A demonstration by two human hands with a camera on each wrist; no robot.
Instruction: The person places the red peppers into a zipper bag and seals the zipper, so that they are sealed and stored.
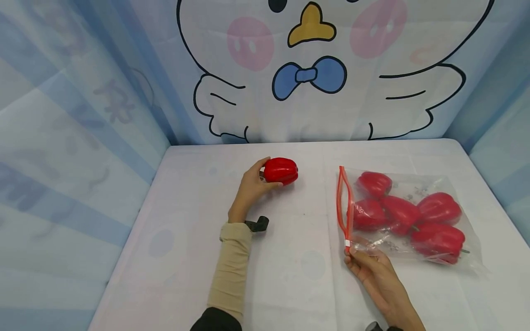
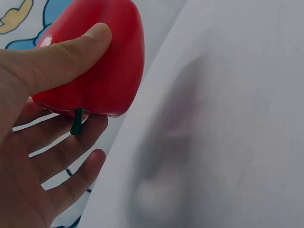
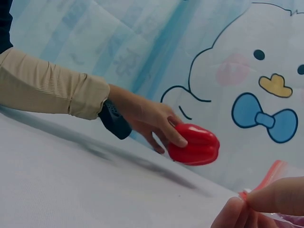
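My left hand (image 1: 253, 185) grips a shiny red bell pepper (image 1: 281, 170) above the table, left of the bag. In the left wrist view, the thumb presses across the side of the bell pepper (image 2: 116, 61) and its short green stem (image 2: 77, 122) points down between the fingers. With thumb and fingers, my right hand (image 1: 374, 271) pinches the near end of the orange zip edge of a clear zip bag (image 1: 468, 220). Several red bell peppers (image 1: 399, 214) lie inside the bag. The zip edge (image 1: 338, 202) is parted, forming a narrow loop.
A white-covered table (image 1: 186, 257) bears the bag on its right side. Behind it hangs a curtain (image 1: 256, 105) printed with a cartoon bird, and a pale blue curtain (image 1: 74, 151) runs along the left. A dark wrist device (image 1: 258, 224) sits on the left wrist.
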